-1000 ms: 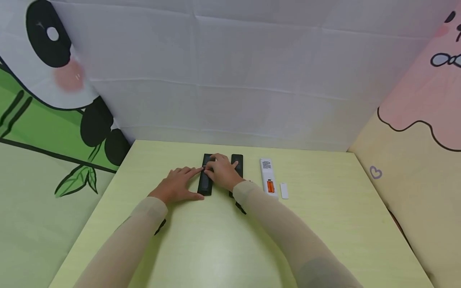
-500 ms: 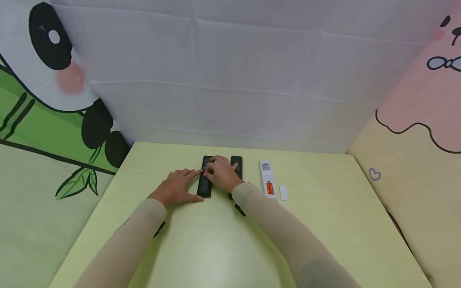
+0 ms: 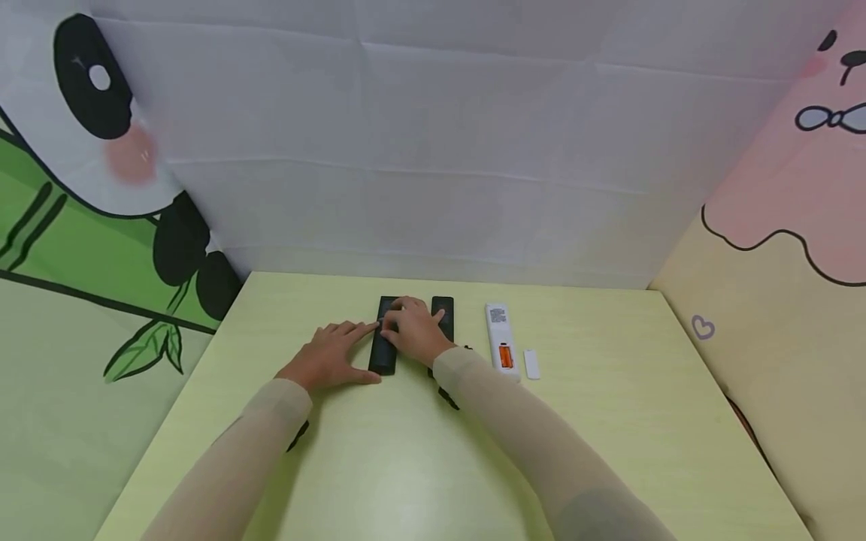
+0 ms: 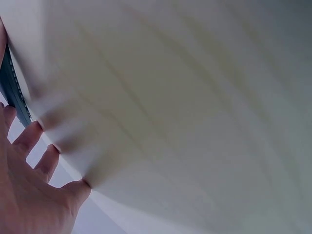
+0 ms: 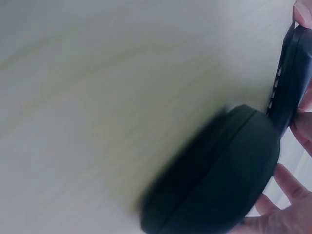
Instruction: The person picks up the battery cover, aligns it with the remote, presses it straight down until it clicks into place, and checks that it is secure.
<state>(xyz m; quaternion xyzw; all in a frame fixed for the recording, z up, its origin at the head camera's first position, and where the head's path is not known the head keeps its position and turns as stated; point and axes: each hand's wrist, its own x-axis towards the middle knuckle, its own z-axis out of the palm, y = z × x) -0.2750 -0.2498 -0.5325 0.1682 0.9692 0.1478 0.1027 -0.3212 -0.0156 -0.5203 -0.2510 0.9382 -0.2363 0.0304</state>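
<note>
A black remote control lies lengthwise away from me on the table, between my hands. My left hand is spread at its left side, the index fingertip touching it and the thumb near its close end. Other left fingertips rest on the table in the left wrist view. My right hand reaches over the same remote with bent fingers, thumb and index gripping it around the middle; the exact contact is partly hidden. Under that hand lies a second black remote control, looming large in the right wrist view.
To the right lies a white remote control, its battery bay showing orange. Beside it is a small white battery cover. A pale yellow table carries everything, with a white cloth backdrop behind its far edge.
Both hands and the remotes stay in nearly the same places on the table. The whole head view has shifted slightly, so everything appears a little lower.
</note>
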